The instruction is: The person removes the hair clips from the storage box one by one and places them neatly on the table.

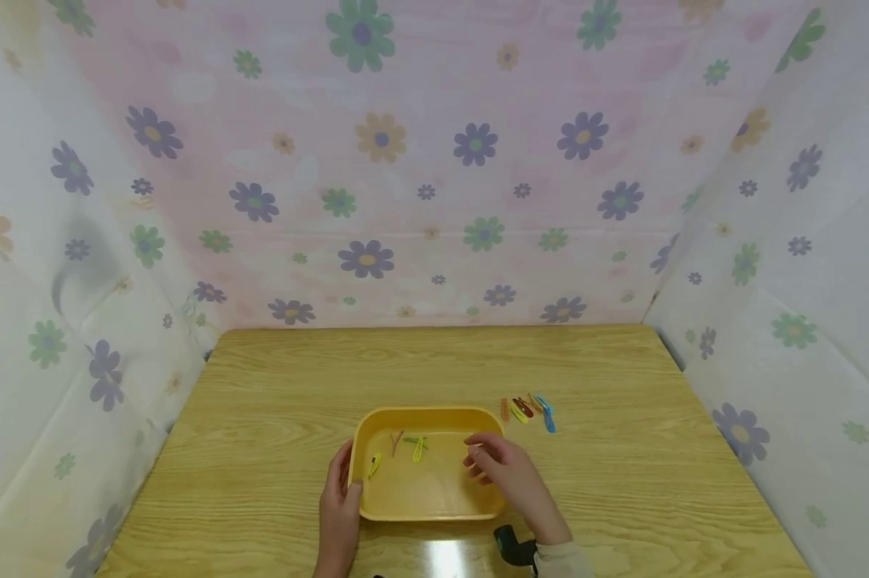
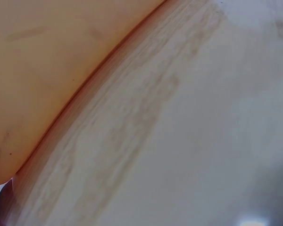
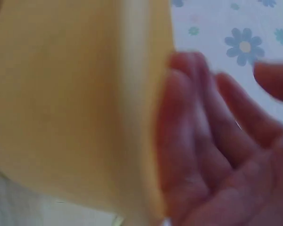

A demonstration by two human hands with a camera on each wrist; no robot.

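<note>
A yellow plastic tray (image 1: pixel 427 491) lies on the table in the head view. My left hand (image 1: pixel 339 514) grips its left end, thumb at the rim and fingers along the outer wall. Over the tray's right end is my right hand (image 1: pixel 503 474), fingers loosely bent, with nothing seen between them; in the right wrist view its fingers (image 3: pixel 181 127) appear beside the tray wall. Inside the tray are a yellow hair clip (image 1: pixel 374 464), a pinkish clip (image 1: pixel 397 443) and a green clip (image 1: pixel 410 440) crossed by another yellow one (image 1: pixel 418 452). The left wrist view shows only the tray's outer wall (image 2: pixel 52 61) and table.
Beyond the tray's right back corner lies a loose group of hair clips: an orange one (image 1: pixel 504 409), a dark red one (image 1: pixel 524 408), a blue one (image 1: pixel 548 421) and several others. The wood-grain table (image 1: pixel 275 385) is enclosed by flower-patterned cloth (image 1: pixel 420 160) at the back and sides.
</note>
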